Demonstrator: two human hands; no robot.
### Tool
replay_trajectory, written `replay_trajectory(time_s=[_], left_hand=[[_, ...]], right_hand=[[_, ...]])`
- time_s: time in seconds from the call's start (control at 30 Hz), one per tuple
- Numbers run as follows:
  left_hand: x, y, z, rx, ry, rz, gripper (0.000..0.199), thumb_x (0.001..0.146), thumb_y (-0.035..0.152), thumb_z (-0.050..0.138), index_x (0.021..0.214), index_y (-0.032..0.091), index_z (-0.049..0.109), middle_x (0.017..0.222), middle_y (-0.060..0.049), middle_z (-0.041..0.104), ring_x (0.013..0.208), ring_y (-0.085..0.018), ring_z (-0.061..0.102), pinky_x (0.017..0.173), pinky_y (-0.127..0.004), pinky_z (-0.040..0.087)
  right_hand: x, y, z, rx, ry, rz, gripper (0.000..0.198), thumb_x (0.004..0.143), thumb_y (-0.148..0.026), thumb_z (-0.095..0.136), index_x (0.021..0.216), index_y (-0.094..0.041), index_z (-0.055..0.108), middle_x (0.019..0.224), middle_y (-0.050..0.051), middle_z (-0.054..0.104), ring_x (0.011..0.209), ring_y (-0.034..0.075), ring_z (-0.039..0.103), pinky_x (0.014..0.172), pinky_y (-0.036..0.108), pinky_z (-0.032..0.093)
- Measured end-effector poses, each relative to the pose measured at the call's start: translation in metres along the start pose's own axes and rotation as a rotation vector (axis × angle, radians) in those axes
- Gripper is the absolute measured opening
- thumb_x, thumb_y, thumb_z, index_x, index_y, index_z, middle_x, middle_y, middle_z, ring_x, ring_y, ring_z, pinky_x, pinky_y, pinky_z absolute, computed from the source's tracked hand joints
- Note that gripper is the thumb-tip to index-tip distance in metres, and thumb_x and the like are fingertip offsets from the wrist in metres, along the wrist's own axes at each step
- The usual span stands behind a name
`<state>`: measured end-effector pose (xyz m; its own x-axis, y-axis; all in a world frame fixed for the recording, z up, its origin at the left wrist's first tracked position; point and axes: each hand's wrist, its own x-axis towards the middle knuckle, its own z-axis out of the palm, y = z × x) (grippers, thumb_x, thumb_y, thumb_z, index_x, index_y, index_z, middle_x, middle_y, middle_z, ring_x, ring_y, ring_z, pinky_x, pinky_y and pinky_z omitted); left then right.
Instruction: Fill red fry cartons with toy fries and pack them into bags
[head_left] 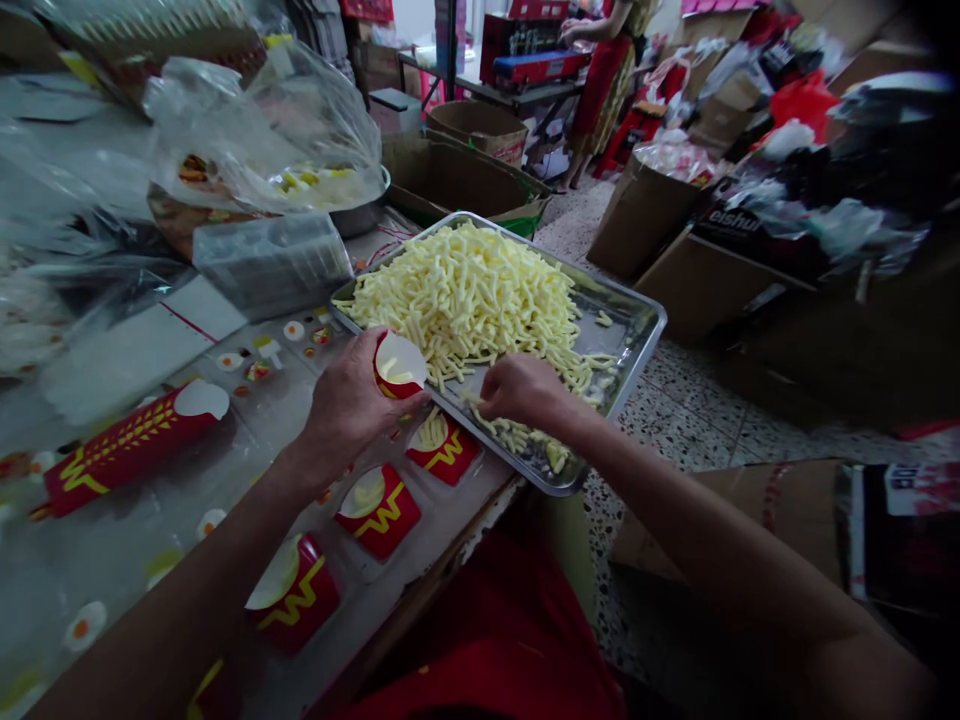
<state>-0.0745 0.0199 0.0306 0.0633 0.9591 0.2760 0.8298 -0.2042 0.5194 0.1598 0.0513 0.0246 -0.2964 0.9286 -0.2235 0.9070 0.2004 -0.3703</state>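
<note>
My left hand (349,400) grips a red and white fries carton (400,362), its opening tilted up with a few pale pieces inside. Over the near side of a metal tray (636,350), my right hand (523,388) has its fingers curled together around pale yellow imitation fries, partly hidden by the hand. A large heap of these fries (469,295) fills much of the tray, with loose ones near its front edge. Beside my left forearm, several red cartons with yellow zigzags, among them a filled carton (444,447), lie in a row along the table edge.
A stack of nested red cartons (135,445) lies on the table (225,500) at left. Behind it are clear plastic containers (274,255) and a bag-covered bowl (330,190). Cardboard boxes (457,170) stand beyond the tray. Another person (607,80) is at the back.
</note>
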Motion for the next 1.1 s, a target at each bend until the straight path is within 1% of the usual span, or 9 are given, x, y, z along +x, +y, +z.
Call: replay_trajectory(time_s=[0.13, 0.33, 0.43, 0.57, 0.67, 0.73, 0.83, 0.97, 1.1], left_hand=[[-0.003, 0.013, 0.001, 0.026, -0.088, 0.017, 0.077, 0.063, 0.044, 0.085, 0.130, 0.020, 0.054, 0.127, -0.010, 0.066, 0.112, -0.031, 0.064, 0.097, -0.040, 0.051], [-0.015, 0.008, -0.003, 0.102, -0.138, 0.038, 0.077, 0.067, 0.044, 0.083, 0.132, 0.018, 0.054, 0.129, -0.013, 0.066, 0.114, -0.033, 0.065, 0.097, -0.041, 0.051], [-0.022, 0.004, -0.011, 0.126, -0.194, 0.016, 0.078, 0.067, 0.046, 0.082, 0.134, 0.020, 0.053, 0.130, -0.013, 0.066, 0.115, -0.033, 0.065, 0.095, -0.041, 0.051], [-0.023, 0.014, -0.017, 0.096, -0.407, -0.017, 0.067, 0.063, 0.051, 0.082, 0.121, 0.026, 0.061, 0.113, -0.006, 0.073, 0.098, -0.030, 0.069, 0.079, -0.038, 0.052], [-0.016, 0.033, -0.012, 0.072, -0.505, 0.023, 0.051, 0.063, 0.051, 0.080, 0.105, 0.028, 0.065, 0.103, -0.003, 0.074, 0.091, -0.027, 0.069, 0.070, -0.033, 0.048], [-0.012, 0.045, -0.003, 0.090, -0.484, 0.034, 0.050, 0.063, 0.052, 0.080, 0.104, 0.028, 0.064, 0.103, -0.004, 0.073, 0.092, -0.028, 0.069, 0.070, -0.033, 0.048], [-0.006, 0.060, 0.017, 0.109, -0.363, 0.015, 0.056, 0.065, 0.052, 0.079, 0.111, 0.026, 0.062, 0.108, -0.007, 0.073, 0.099, -0.031, 0.069, 0.075, -0.036, 0.050], [0.002, 0.070, 0.044, 0.095, -0.107, -0.009, 0.051, 0.071, 0.042, 0.074, 0.115, 0.020, 0.061, 0.110, -0.012, 0.071, 0.102, -0.032, 0.069, 0.083, -0.038, 0.052], [0.013, 0.073, 0.057, 0.097, 0.070, 0.059, 0.045, 0.076, 0.032, 0.065, 0.118, 0.016, 0.060, 0.112, -0.014, 0.070, 0.105, -0.034, 0.066, 0.090, -0.041, 0.051]], right_hand=[[-0.005, -0.001, 0.021, -0.068, 0.058, -0.067, 0.018, 0.068, -0.028, 0.073, 0.084, -0.023, 0.079, 0.079, 0.004, 0.074, 0.069, 0.017, 0.061, 0.056, 0.027, 0.031], [0.006, 0.010, 0.032, 0.084, 0.041, -0.062, 0.015, 0.063, -0.027, 0.074, 0.076, -0.020, 0.075, 0.073, 0.000, 0.070, 0.065, 0.013, 0.056, 0.057, 0.025, 0.031], [0.008, 0.016, 0.024, 0.390, 0.019, 0.042, 0.015, 0.059, -0.026, 0.075, 0.070, -0.018, 0.071, 0.061, -0.003, 0.061, 0.058, 0.011, 0.051, 0.054, 0.024, 0.031], [0.010, 0.019, 0.002, 0.868, -0.029, 0.184, 0.016, 0.055, -0.024, 0.073, 0.065, -0.016, 0.064, 0.052, -0.007, 0.051, 0.048, 0.007, 0.039, 0.047, 0.023, 0.028], [0.009, 0.015, -0.013, 1.040, -0.122, 0.225, 0.016, 0.054, -0.020, 0.072, 0.058, -0.018, 0.057, 0.049, -0.008, 0.045, 0.044, 0.006, 0.033, 0.044, 0.023, 0.024], [0.006, 0.009, -0.018, 1.078, -0.075, 0.198, 0.017, 0.055, -0.020, 0.073, 0.060, -0.018, 0.057, 0.050, -0.007, 0.047, 0.045, 0.006, 0.035, 0.044, 0.022, 0.027], [-0.001, -0.003, -0.015, 1.007, 0.114, 0.104, 0.016, 0.060, -0.022, 0.076, 0.066, -0.017, 0.062, 0.058, -0.006, 0.056, 0.052, 0.008, 0.046, 0.052, 0.022, 0.036], [-0.011, -0.020, -0.013, 0.490, 0.358, -0.013, 0.008, 0.072, -0.023, 0.072, 0.075, -0.015, 0.073, 0.068, -0.001, 0.066, 0.065, 0.012, 0.055, 0.061, 0.024, 0.037], [-0.017, -0.025, -0.033, 0.117, 0.295, -0.167, 0.023, 0.089, -0.020, 0.056, 0.078, -0.016, 0.076, 0.073, 0.003, 0.069, 0.067, 0.012, 0.053, 0.064, 0.026, 0.033]])
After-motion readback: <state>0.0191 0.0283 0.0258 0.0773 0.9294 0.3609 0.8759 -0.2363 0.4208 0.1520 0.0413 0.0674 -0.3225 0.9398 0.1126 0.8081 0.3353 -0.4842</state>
